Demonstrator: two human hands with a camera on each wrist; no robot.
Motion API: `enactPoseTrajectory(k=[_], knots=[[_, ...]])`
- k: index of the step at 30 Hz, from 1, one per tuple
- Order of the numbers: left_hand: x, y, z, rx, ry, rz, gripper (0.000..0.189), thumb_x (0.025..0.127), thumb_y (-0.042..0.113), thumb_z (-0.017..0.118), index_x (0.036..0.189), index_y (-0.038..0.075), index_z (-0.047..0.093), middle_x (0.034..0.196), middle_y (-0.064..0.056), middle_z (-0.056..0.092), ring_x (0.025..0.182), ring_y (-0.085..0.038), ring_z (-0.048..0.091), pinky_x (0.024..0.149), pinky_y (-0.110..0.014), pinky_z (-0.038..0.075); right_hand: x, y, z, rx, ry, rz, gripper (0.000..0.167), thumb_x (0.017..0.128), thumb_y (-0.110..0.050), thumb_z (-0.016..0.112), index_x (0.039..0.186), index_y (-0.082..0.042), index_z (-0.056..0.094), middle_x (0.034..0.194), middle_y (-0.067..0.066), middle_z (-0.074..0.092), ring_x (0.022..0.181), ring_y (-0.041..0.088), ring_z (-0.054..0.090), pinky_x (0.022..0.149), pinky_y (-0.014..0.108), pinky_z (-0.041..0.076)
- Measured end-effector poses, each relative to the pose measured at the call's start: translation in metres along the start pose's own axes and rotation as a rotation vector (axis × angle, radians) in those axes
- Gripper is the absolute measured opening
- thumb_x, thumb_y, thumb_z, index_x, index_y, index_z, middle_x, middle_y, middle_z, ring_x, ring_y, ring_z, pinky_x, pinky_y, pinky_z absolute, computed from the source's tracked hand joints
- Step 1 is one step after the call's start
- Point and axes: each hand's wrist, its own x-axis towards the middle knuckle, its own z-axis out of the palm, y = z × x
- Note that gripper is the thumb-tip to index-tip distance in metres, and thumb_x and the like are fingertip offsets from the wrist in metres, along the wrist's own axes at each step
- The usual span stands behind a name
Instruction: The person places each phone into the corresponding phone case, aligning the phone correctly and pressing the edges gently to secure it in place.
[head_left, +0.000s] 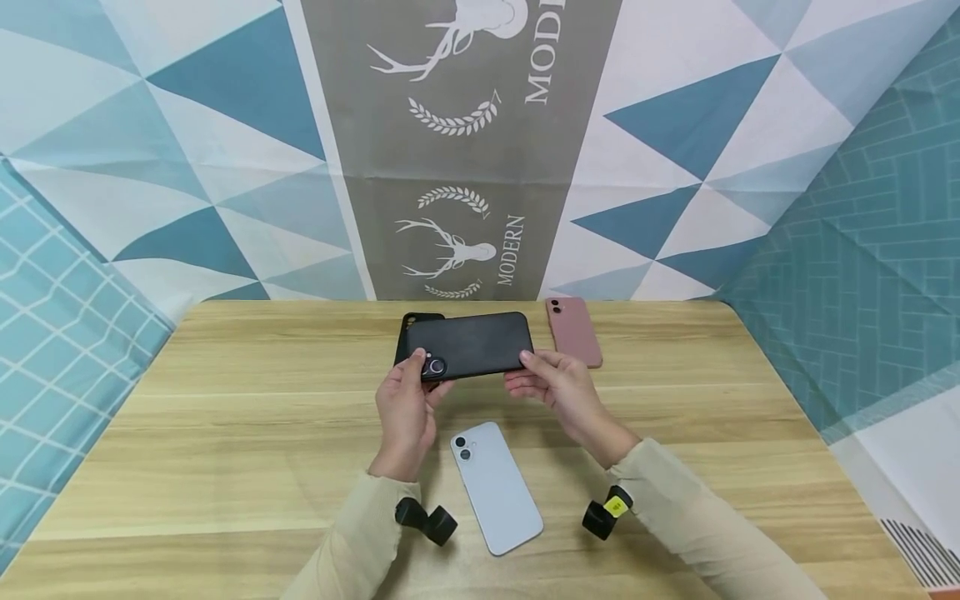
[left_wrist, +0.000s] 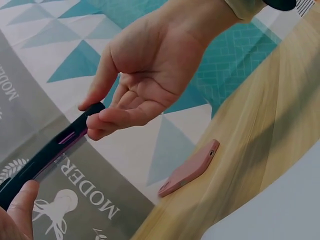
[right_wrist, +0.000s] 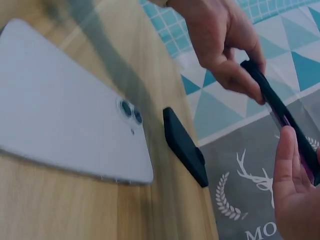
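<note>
Both hands hold a smartphone in a black case [head_left: 480, 342] sideways above the table, its camera end to the left. My left hand [head_left: 405, 408] pinches the camera end, thumb beside the lens. At the opposite end my right hand [head_left: 566, 396] grips the corner between thumb and fingers. A purple edge with side buttons shows along the case [left_wrist: 67, 137] in the left wrist view. Below the hands a white smartphone [head_left: 497, 490] lies back up on the wood.
Partly covered by the held phone, another black phone or case [head_left: 406, 335] lies at the table's back. A pink smartphone [head_left: 574, 332] rests at the back right. The wooden table [head_left: 247, 450] ends against a patterned cloth backdrop [head_left: 461, 158].
</note>
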Motion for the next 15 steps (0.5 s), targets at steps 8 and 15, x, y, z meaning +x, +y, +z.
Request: enactPoseTrajectory(k=[8,15], knots=[[-0.0018,-0.0002,0.0021,0.005,-0.009,0.001,0.016,0.097,0.013,0.049,0.092,-0.001,0.054,0.078,-0.002,0.059,0.061,-0.009,0.065,0.061,-0.023,0.058,-0.0009,-0.0022,0.0010,0.051,0.044,0.033,0.012,0.095,-0.009,0.050,0.100,0.001,0.055,0.072,0.003,0.072,0.066,0.012,0.069,0.067,0.027,0.058],[-0.0011,0.0016,0.0007,0.011,-0.009,-0.020,0.018,0.098,0.016,0.049,0.097,-0.002,0.053,0.081,-0.002,0.059,0.062,-0.008,0.065,0.060,-0.020,0.057,0.0004,-0.0022,-0.0022,0.101,-0.079,0.050,0.010,0.095,-0.011,0.052,0.101,-0.004,0.055,0.078,0.003,0.072,0.072,0.012,0.069,0.071,0.025,0.058]])
